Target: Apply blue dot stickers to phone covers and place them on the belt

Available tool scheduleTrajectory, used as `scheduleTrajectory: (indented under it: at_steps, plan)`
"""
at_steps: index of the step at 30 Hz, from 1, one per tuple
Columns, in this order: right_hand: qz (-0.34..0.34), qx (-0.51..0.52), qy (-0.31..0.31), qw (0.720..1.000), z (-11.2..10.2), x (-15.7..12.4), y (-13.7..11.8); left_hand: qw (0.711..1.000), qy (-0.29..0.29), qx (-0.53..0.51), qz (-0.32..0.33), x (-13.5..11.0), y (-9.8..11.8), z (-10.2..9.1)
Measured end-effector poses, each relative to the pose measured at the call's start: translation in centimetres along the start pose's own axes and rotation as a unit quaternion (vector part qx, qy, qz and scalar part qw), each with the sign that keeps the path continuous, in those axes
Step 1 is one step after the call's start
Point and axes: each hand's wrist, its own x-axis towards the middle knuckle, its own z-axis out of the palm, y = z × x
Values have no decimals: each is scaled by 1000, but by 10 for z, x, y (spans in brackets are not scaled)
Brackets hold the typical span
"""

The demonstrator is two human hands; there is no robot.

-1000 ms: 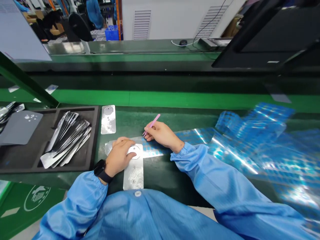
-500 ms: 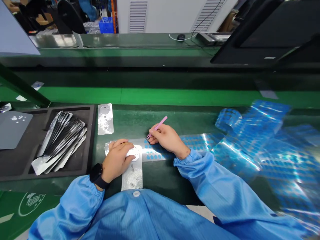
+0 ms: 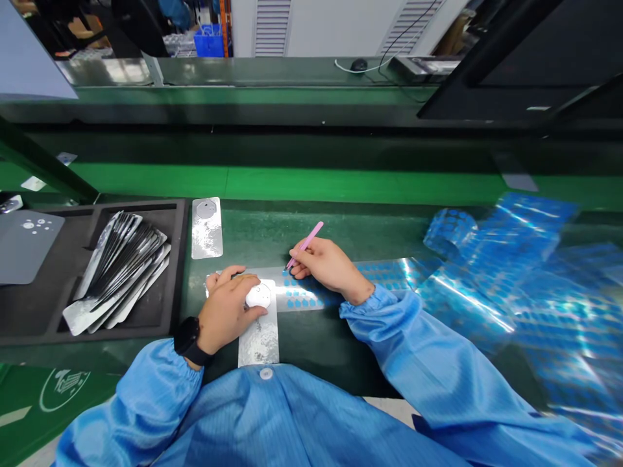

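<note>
Pink tweezers (image 3: 305, 244) are pinched in my right hand (image 3: 329, 264), their dark tips down at the clear strip (image 3: 305, 302) dotted with rows of small blue stickers. To the left, my left hand (image 3: 230, 307) lies over the strip's bare end, its fingers bent and its thumb apart. That thumb rests on a silvery phone-back-shaped panel (image 3: 259, 338) with a round camera area near its top. The panel overlaps the strip, and the hand covers part of both. Whether the tweezer tips hold a sticker is too small to tell.
A black tray (image 3: 179, 272) on the left holds a fanned stack of similar panels (image 3: 124, 269) and a grey plate (image 3: 30, 246). Another silvery panel (image 3: 207, 228) lies beside it. On the right are loose blue-dotted film (image 3: 516, 240) and a film roll (image 3: 450, 232).
My left fingers have shifted slightly on the panel, the thumb a little further right. The tweezers stay over the strip's left sticker rows. The whole view has moved slightly.
</note>
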Motion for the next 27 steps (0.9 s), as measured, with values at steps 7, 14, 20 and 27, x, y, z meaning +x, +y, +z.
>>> scheduleTrajectory:
  at_steps: [7,14,20,27]
  plan:
    - [-6,21,11,1000,-2,2,4,1000,20,7,3,-1,-2,4]
    - [-67,87,0,994,11,-26,2,1000,19,-3,14,-1,-2,6]
    - [-8,41,-20,999,40,-33,10,1000,17,-1,22,-1,-2,8]
    - [19,19,-3,1000,42,-29,8,999,27,7,30,-2,0,8]
